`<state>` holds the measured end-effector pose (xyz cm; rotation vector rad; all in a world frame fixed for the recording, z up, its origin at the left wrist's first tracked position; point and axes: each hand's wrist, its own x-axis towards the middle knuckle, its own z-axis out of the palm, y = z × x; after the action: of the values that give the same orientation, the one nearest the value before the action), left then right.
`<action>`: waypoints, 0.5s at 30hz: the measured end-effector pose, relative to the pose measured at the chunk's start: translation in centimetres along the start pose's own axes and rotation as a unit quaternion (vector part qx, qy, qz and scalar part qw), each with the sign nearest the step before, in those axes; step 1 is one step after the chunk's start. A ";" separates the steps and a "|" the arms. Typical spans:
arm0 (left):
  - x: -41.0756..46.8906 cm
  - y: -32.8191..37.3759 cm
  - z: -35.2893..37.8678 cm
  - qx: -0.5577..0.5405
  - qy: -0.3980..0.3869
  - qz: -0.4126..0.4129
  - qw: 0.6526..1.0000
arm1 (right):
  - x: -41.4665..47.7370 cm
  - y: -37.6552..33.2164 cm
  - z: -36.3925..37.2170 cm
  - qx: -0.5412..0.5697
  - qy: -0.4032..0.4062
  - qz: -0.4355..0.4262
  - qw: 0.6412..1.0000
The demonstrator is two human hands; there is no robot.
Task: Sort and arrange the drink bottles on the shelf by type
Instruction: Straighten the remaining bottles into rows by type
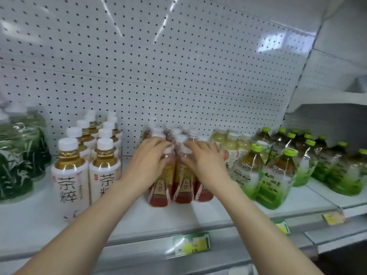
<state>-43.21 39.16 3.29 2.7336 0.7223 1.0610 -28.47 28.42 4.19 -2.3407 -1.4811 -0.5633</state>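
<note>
Green-and-yellow paper price tag (191, 243) on white metal shelf (158, 217) edge, nearest. Risk, judged: squeezing the cluster of clear plastic red-labelled tea bottles (179, 183), mid-shelf, could topple a front one; they stand crowded. Left hand (148, 155) and right hand (205, 157) curl loosely around bottle necks, fingers part-closed, touching.

White pegboard (178, 66) dotted with dark holes; amber tea bottles (69, 175) have white caps and labels, red-labelled bottles (160, 193) sit mid-shelf, and green bottles (272, 185) have lime caps.
</note>
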 end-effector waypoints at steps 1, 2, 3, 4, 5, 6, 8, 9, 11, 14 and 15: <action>0.0 0.4 0.3 0.007 0.011 -0.005 1.000 | -0.1 0.7 0.2 -0.007 0.000 -0.009 1.000; 0.0 0.8 0.6 0.014 0.022 -0.012 1.000 | -0.3 1.6 0.5 -0.008 0.004 -0.020 1.000; 0.0 1.3 0.9 0.019 0.033 -0.022 0.999 | -0.4 2.6 0.7 -0.001 0.009 -0.036 0.999; 0.0 1.8 1.2 0.022 0.043 -0.035 0.998 | -0.5 3.5 0.9 0.016 0.018 -0.057 0.998; 0.0 2.3 1.5 0.026 0.050 -0.047 0.997 | -0.5 4.5 0.8 0.042 0.031 -0.078 0.996; 0.1 2.8 1.8 0.031 0.052 -0.059 0.996 | -0.4 5.6 0.8 0.070 0.050 -0.091 0.992; 0.3 3.7 2.2 0.043 0.042 -0.087 0.994 | 0.2 7.6 0.3 0.095 0.076 -0.075 0.990; 0.4 4.0 2.4 0.044 0.036 -0.107 0.993 | 0.6 8.5 0.2 0.093 0.059 -0.051 0.993; 0.3 4.6 2.7 0.039 0.033 -0.146 0.988 | 1.6 9.7 0.3 0.122 -0.020 -0.022 0.992; 0.1 5.2 3.3 0.037 0.066 -0.169 0.983 | 2.6 10.4 0.7 0.196 -0.078 -0.060 0.976; 0.1 5.3 3.4 0.039 0.075 -0.174 0.981 | 2.7 10.6 0.5 0.208 -0.088 -0.081 0.971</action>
<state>-38.83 34.69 2.27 2.4738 1.2327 1.1822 -17.71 26.38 4.55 -1.9956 -1.6881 -0.0659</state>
